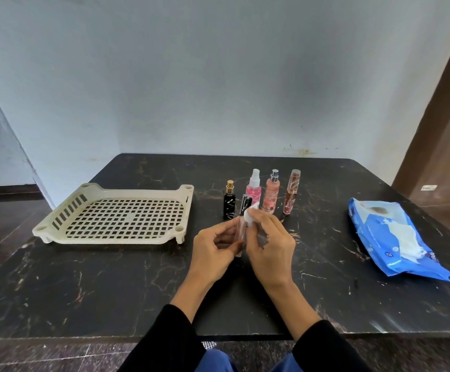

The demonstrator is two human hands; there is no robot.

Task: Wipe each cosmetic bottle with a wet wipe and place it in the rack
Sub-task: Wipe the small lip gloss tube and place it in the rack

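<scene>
My left hand (214,251) grips a slim clear bottle with a black cap (242,224), held upright above the table's middle. My right hand (268,245) pinches a white wet wipe (251,214) against the bottle's upper part, just below the cap. Behind my hands stand several bottles in a row: a black bottle with a gold cap (229,201), a pink spray bottle (254,189), a peach spray bottle (271,193) and a brown-tinted tube (291,191). The beige perforated rack (116,216) sits to the left with nothing in it.
A blue wet wipe pack (387,237) lies at the right of the black marble table (111,285), a wipe sticking out of its opening. A pale wall runs behind the table, and a brown door frame (438,103) stands at the right.
</scene>
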